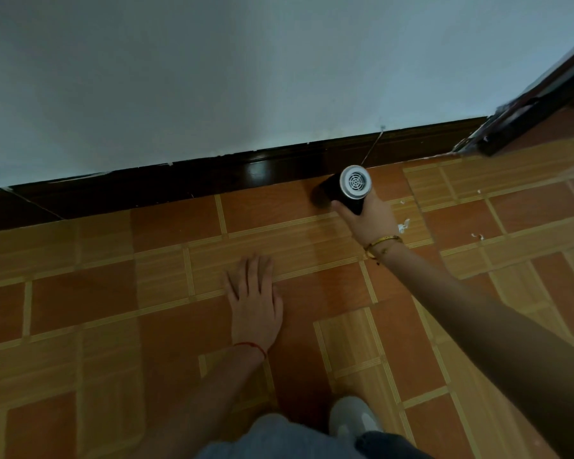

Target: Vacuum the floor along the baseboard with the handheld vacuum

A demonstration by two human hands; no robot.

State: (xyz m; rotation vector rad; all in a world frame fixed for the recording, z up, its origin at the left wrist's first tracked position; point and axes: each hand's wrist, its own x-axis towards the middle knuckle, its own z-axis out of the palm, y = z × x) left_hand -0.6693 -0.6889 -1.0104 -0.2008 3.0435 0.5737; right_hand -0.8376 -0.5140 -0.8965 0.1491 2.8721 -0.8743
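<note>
Right hand [367,215] grips the black, silver-grilled handheld vacuum [345,188]; nozzle seemingly at baseboard [212,175]; left hand [254,304] flat.

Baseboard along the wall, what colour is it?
Glossy dark brown baseboard, head view.

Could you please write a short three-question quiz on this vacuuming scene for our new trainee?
1. True or false: the left hand lies flat on the floor.
2. Which hand grips the handheld vacuum?
3. The white scraps lie: A) left of the left hand, B) beside the right hand, C) on the baseboard.

Key: 1 true; 2 the right hand; 3 B.
</note>
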